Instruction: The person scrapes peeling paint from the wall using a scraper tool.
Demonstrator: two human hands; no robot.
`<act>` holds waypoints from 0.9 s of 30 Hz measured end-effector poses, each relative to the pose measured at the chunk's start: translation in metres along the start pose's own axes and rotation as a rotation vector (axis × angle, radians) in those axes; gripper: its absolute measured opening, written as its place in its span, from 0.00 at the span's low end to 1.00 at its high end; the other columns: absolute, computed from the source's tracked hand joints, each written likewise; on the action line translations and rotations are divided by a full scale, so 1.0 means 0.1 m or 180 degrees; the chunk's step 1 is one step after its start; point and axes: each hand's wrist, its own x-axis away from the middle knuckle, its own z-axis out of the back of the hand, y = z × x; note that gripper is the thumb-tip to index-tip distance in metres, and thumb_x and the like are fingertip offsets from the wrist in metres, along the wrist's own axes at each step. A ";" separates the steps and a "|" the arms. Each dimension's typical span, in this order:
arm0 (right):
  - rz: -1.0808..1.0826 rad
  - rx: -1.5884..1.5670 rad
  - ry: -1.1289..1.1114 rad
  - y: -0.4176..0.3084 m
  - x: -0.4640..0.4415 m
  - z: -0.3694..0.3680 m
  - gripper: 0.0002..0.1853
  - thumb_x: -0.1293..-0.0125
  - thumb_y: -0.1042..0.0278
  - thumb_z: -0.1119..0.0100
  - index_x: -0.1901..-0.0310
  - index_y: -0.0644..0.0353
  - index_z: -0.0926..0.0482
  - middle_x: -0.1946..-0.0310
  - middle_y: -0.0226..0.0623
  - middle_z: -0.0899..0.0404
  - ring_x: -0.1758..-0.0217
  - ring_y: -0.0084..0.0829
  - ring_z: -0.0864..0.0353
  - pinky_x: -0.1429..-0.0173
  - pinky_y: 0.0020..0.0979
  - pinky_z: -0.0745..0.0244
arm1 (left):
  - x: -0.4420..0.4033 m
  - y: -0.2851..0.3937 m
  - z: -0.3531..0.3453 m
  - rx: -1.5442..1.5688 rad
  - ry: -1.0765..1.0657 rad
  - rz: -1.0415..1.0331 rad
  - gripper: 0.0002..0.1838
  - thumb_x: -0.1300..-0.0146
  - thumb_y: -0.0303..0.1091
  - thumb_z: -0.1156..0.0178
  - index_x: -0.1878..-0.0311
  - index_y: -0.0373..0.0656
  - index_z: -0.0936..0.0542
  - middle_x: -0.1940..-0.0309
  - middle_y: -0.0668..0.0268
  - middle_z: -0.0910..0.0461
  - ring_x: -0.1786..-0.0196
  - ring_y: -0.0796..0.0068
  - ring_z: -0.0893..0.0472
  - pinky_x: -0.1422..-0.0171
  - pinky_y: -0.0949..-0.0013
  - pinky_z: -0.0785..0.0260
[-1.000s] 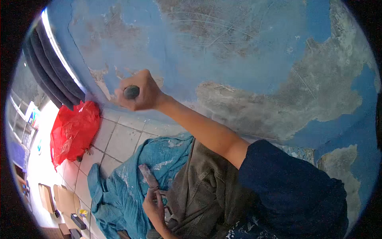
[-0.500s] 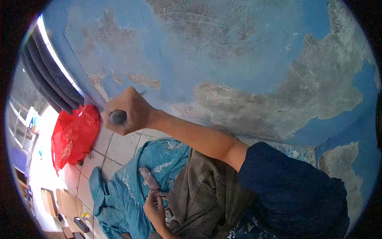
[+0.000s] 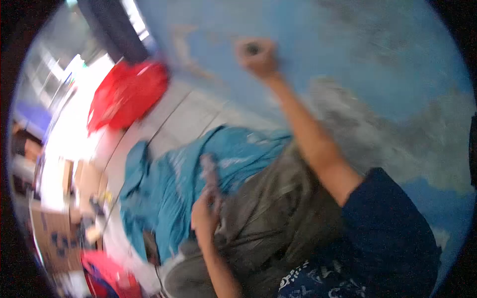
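Here's my right hand (image 3: 258,58) up against the blue wall (image 3: 357,39), or just off it; the blur won't let me tell. Fingers closed in a full fist, and they've got a dark-ended handle (image 3: 252,48)! Its round butt faces me, so the long axis runs nearly along my line of sight, working end towards the wall and hidden. It looks stiff and fairly light, I'd judge, safest gripped round the middle of the handle.

Down below, my left hand (image 3: 203,214) curls, only partly closed, round the near end of a dusty tool (image 3: 209,169) above the teal cloth (image 3: 161,186). That one points away from my fingers, long axis angled slightly left. Rigid, I reckon, perhaps slippery with dust: hold it by the narrow end.
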 end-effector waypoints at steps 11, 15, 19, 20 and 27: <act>0.0299 0.0514 -0.0175 0.03 -0.05 0.04 0.10 0.48 0.63 0.41 0.77 0.60 0.21 0.86 0.29 0.25 0.82 0.17 0.28 0.77 0.23 0.34 | -0.03 0.15 0.04 0.0252 -0.0023 0.0286 0.09 0.50 0.30 0.46 0.63 0.43 0.26 0.69 0.59 0.24 0.67 0.57 0.24 0.61 0.62 0.33; 0.1133 0.0015 0.0085 -0.16 -0.19 0.02 0.08 0.47 0.68 0.41 0.76 0.63 0.21 0.89 0.24 0.31 0.85 0.14 0.37 0.81 0.20 0.41 | -0.02 0.13 -0.01 0.0268 -0.0011 0.0161 0.09 0.49 0.30 0.47 0.63 0.43 0.26 0.69 0.59 0.24 0.66 0.57 0.24 0.63 0.62 0.34; 0.0470 0.0228 -0.0511 -0.29 -0.06 -0.07 0.10 0.47 0.64 0.41 0.79 0.61 0.23 0.88 0.25 0.31 0.84 0.13 0.35 0.79 0.20 0.38 | -0.01 0.13 0.04 0.0260 0.0124 0.0072 0.09 0.49 0.32 0.47 0.63 0.43 0.26 0.68 0.58 0.25 0.66 0.55 0.25 0.63 0.61 0.34; 0.0731 0.0169 -0.0366 -0.42 -0.05 -0.07 0.10 0.46 0.64 0.42 0.79 0.61 0.24 0.88 0.23 0.32 0.84 0.13 0.37 0.79 0.19 0.39 | 0.00 0.12 0.05 0.0275 0.0166 0.0105 0.09 0.49 0.32 0.47 0.63 0.43 0.26 0.68 0.58 0.25 0.66 0.55 0.25 0.63 0.61 0.34; 0.0315 0.0145 -0.0107 0.08 -0.05 0.05 0.11 0.47 0.67 0.42 0.82 0.61 0.25 0.88 0.22 0.32 0.84 0.13 0.38 0.79 0.18 0.40 | -0.02 0.13 0.02 0.0218 0.0091 0.0019 0.09 0.49 0.32 0.47 0.64 0.43 0.26 0.69 0.57 0.25 0.66 0.54 0.25 0.63 0.59 0.34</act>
